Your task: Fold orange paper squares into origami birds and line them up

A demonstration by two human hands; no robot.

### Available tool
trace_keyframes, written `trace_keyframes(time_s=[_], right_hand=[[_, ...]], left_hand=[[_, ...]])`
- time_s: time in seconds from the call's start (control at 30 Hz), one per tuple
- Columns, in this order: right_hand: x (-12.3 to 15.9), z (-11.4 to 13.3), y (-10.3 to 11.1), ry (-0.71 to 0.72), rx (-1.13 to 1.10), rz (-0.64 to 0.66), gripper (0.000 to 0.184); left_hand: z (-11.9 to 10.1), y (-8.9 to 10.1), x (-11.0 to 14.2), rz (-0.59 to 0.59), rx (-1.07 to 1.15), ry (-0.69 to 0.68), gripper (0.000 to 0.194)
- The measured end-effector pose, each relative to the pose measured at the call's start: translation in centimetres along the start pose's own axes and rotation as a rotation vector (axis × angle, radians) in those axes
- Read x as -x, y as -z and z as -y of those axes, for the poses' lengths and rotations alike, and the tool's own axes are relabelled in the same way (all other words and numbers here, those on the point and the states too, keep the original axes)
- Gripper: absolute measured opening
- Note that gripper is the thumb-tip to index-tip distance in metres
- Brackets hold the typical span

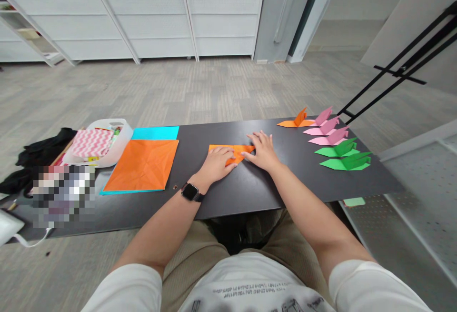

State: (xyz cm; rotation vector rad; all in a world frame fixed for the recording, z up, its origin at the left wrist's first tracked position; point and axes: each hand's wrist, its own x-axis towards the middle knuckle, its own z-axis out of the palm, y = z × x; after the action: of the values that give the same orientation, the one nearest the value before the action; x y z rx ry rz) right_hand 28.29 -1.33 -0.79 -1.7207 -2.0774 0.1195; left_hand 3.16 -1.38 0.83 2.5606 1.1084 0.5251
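Observation:
A folded piece of orange origami paper (pixel 237 153), roughly triangular, lies flat on the dark table in front of me. My left hand (pixel 217 163) rests on its left part, fingers stretched out and covering some of it. On the right side, my right hand (pixel 263 151) touches the paper's corner with the thumb, its other fingers spread over the tabletop. Neither hand grips the paper. Parts of the folds are hidden under my fingers.
Left of my hands lies an orange sheet (pixel 143 164) over blue sheets (pixel 157 133). Beyond it are a white basket (pixel 123 143) and black cloth (pixel 46 147). At the right stand folded paper birds: an orange one (pixel 299 120), pink ones (pixel 330 136) and green ones (pixel 348 161).

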Motion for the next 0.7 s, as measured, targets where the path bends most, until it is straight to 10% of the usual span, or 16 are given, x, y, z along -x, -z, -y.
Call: trace_keyframes(time_s=[0.37,0.7], right_hand=[[-0.6,-4.4,0.8,-0.344,0.089,-0.102,0.062],[0.2,-2.2,2.4,0.187,-0.085,0.121,0.039]], left_hand=[[0.2,0.1,0.1,0.014,0.014,0.007,0.022],[-0.6,0.7,0.2,-0.032,0.008,0.031,0.043]])
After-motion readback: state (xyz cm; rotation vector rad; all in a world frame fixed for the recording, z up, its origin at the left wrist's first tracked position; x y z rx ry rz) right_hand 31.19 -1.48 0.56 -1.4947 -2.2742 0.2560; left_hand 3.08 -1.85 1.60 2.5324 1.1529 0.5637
